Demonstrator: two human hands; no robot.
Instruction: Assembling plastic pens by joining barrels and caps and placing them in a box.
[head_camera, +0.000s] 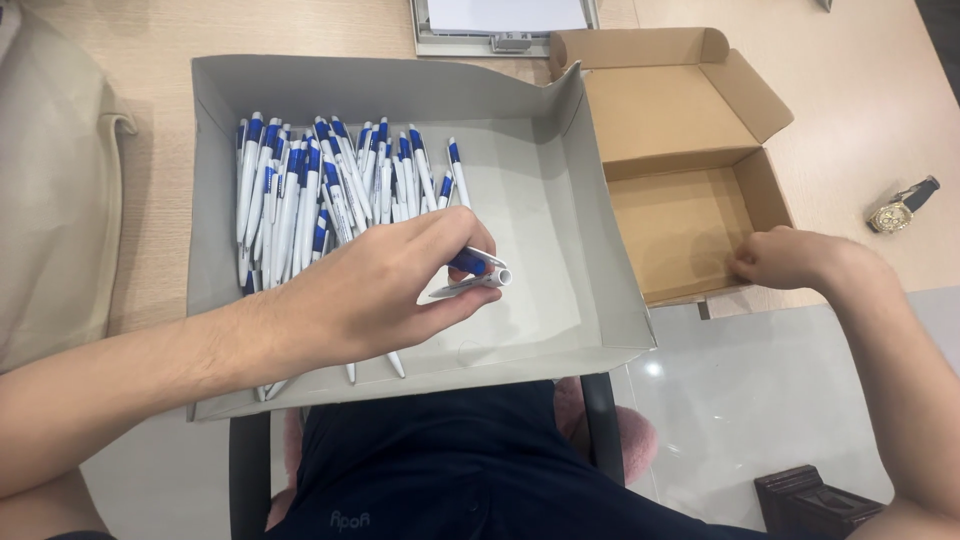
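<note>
**A:** What's my left hand (375, 290) got? I see fingers pinched around a bunch of blue-and-white pens (478, 272) over the grey tray (560, 200).

**B:** Yep, several pens, but the hand hides how many. The loose pile of pens (320, 185) sits at the tray's far left.

**A:** Right hand (785, 258)?

**B:** Curled on the near edge of the cardboard box (680, 160), right of the tray. Fingertips hidden, can't tell the grip.

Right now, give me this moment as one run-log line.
left hand: gripping white-and-blue pens over grey tray | right hand: resting on brown cardboard box edge | pen pile: in tray
</note>
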